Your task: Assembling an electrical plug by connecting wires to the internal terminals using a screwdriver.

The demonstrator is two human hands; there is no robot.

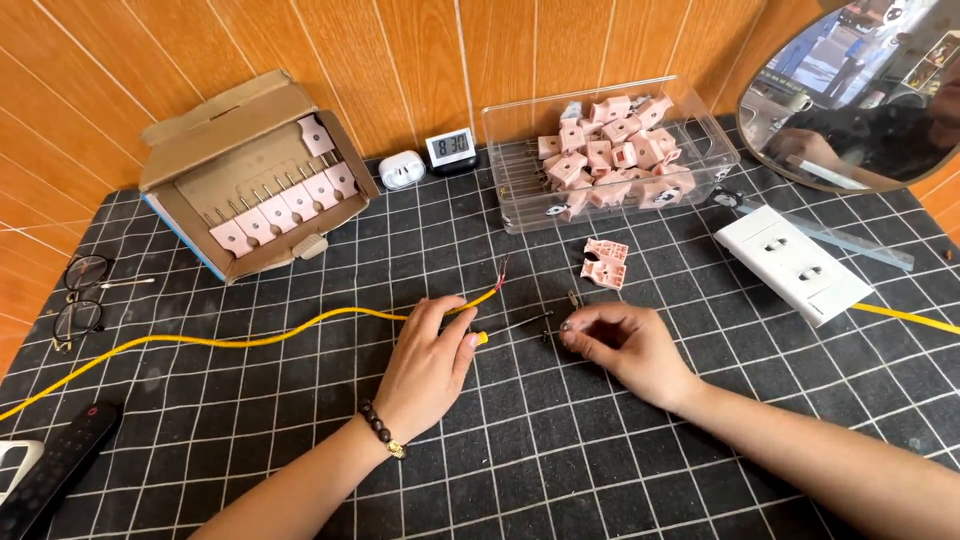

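My left hand [428,362] rests on the grid mat, its fingers over a yellow cable [250,340] near the stripped end, where bare wires [499,275] stick out. A small screwdriver [512,326] with a yellow handle lies by its fingertips. My right hand [622,345] pinches a tiny metal screw [566,325] against the mat. Two pink plug halves [605,262] lie just beyond it.
A clear plastic bin [520,190] of pink plug parts stands at the back. At back left there is a cardboard box [250,170] with more. A white power strip [795,263], small clock [451,148], glasses [82,297], a remote [55,465] and a mirror [860,90] sit around.
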